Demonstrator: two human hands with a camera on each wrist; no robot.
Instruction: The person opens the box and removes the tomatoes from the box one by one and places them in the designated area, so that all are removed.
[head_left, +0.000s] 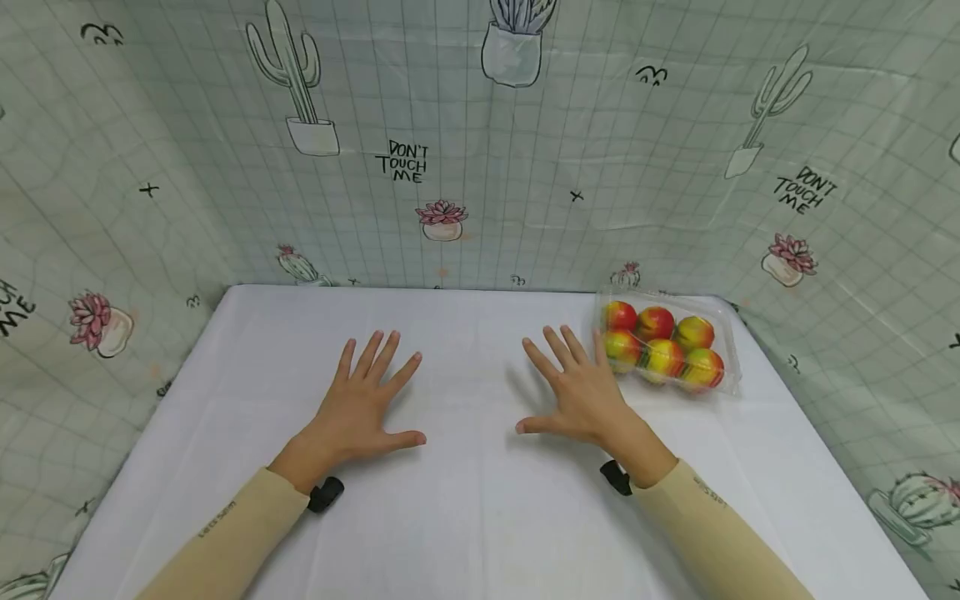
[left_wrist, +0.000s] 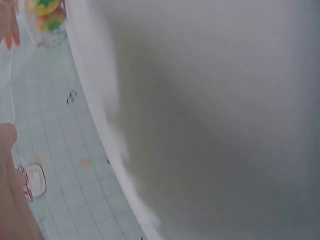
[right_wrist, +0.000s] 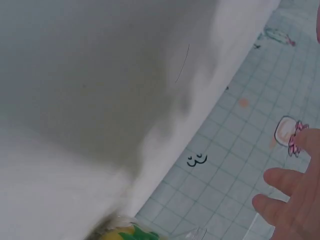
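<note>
Both hands are held over the white table with fingers spread and nothing in them. The left hand (head_left: 354,414) is left of the middle, palm down, its thumb pointing inward. Opposite it, the right hand (head_left: 588,402) has its little fingertip overlapping the near left edge of a clear plastic box (head_left: 732,354) in the head view. Several round red-and-yellow fruits (head_left: 662,359) sit in two rows inside that box. In the right wrist view, fingers (right_wrist: 280,210) show at the right edge and a fruit with green on it (right_wrist: 120,234) at the bottom.
A white cloth covers the table (head_left: 465,517). Behind it and at both sides hangs a pale grid-patterned curtain (head_left: 510,142) with cactus drawings and lettering. The box stands at the table's far right corner. Dark wrist straps (head_left: 326,494) show at the sleeves.
</note>
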